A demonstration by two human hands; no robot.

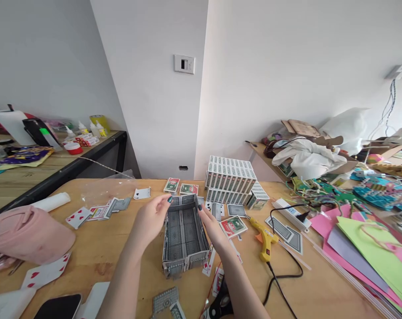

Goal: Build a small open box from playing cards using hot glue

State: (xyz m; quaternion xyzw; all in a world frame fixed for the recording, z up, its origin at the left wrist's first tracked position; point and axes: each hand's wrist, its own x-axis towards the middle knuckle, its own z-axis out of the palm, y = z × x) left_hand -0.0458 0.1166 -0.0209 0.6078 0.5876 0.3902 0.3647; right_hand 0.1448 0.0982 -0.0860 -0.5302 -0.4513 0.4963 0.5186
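An open-topped box built from playing cards (183, 230), with grey patterned backs lining its floor and walls, sits on the wooden table in front of me. My left hand (152, 218) is at its far left corner, fingers bent in and tips by the rim. Along the right wall lies my right hand (212, 225), its fingertips at the far right part of the rim. The two hands hold the box from both sides; my palms' contact with it is partly hidden. Just right of my right hand is a red-and-green card pack (233, 226).
A yellow glue gun (265, 239) with a black cord lies to the right, near a white power strip (290, 213). Stacked card packs (230, 177) stand behind. Black-handled scissors (221, 303) are close to my right forearm. A pink pouch (31, 232) and loose cards are at left.
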